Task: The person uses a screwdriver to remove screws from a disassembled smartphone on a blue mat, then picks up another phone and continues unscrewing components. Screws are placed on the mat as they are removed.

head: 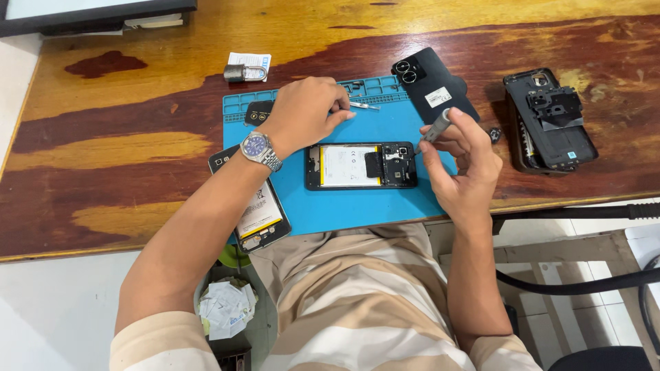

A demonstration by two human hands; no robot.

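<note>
An opened black phone (361, 165) with its white battery showing lies on a blue work mat (357, 203). My right hand (464, 161) grips a grey screwdriver (434, 128), whose tip points down at the phone's right end. My left hand (302, 113), with a blue-faced metal watch on the wrist, rests on the mat just above the phone, fingers curled over metal tweezers (364, 106) by the mat's top edge.
A black back cover (432, 86) lies at the mat's upper right. Another dismantled phone (550, 120) sits at the table's right. A third opened phone (258, 216) lies under my left forearm. A padlock (242, 72) lies beyond the mat. A bin of paper scraps (225, 309) stands below.
</note>
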